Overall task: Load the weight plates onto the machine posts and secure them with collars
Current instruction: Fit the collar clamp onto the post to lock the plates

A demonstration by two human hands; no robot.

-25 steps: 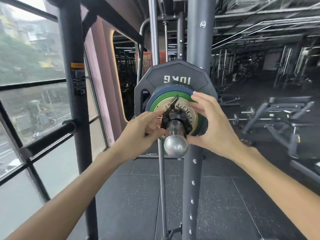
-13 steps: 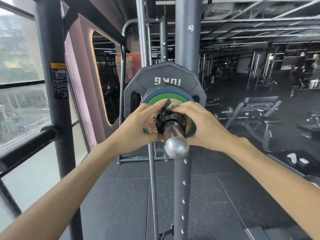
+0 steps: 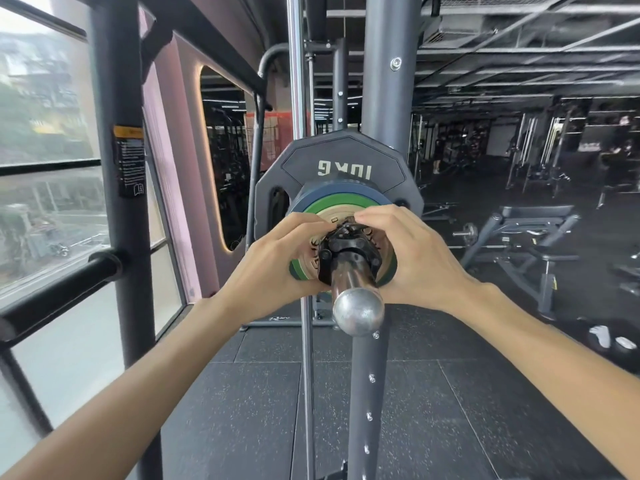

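A chrome post [image 3: 356, 299] with a rounded end points toward me. On it sit a black 10 kg plate [image 3: 343, 161], a blue plate [image 3: 332, 192], a green plate [image 3: 323, 206] and a tan plate [image 3: 332, 213]. A black collar [image 3: 349, 249] is on the post against the tan plate, its lever folded down at the top. My left hand [image 3: 277, 258] grips the collar's left side and my right hand [image 3: 412, 254] grips its right side, the fingertips of both meeting on the lever.
A grey machine upright [image 3: 367, 393] stands just behind the post, with a chrome guide rod [image 3: 306, 375] to its left. A black frame column [image 3: 128, 202] and side bar [image 3: 59, 299] are at left by the window. A weight bench [image 3: 530, 244] stands at right.
The collar's lever stood raised a second ago and now lies flat. Both hands have closed in round the collar, and my view has shifted closer.
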